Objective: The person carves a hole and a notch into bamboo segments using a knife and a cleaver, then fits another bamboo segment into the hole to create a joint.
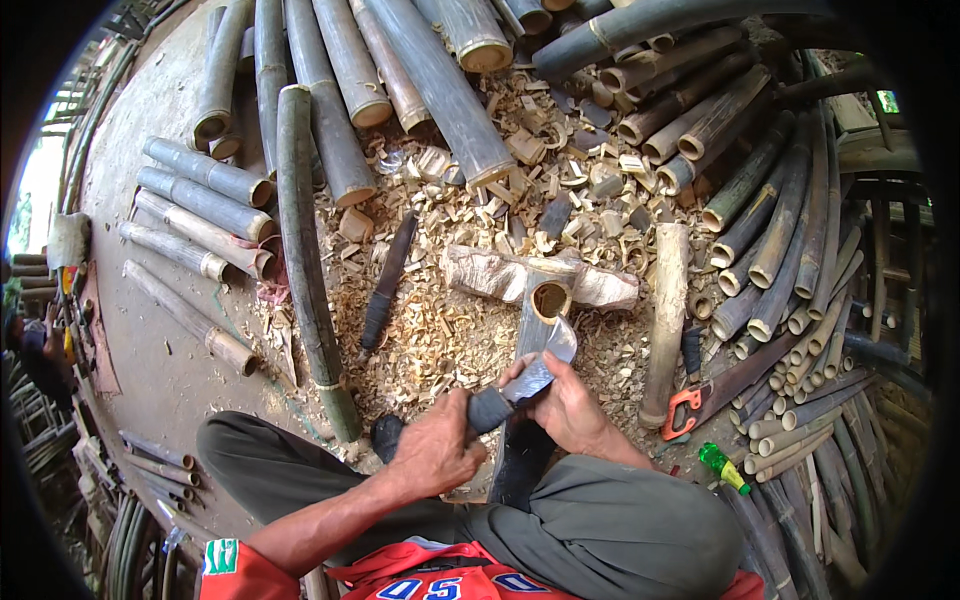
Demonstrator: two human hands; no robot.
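My left hand [437, 447] is closed round the dark, wrapped handle [489, 409] of a knife. Its broad, curved metal blade [545, 367] points up and to the right. My right hand [575, 412] is closed about the blade, with the thumb along one side and fingertips showing on the other; its palm side is hidden. Beneath the blade, a bamboo tube [533, 326] runs from between my legs to a pale, rough log [485, 275], its hollow end facing up.
A second dark-handled knife [390, 280] lies on wood shavings [440, 340] to the left. A long bamboo pole [305, 235] and several cut tubes [205, 205] lie beyond it. To the right are an upright pale pole [665, 315], an orange-handled saw [683, 412], a green bottle [722, 467] and stacked bamboo [790, 240].
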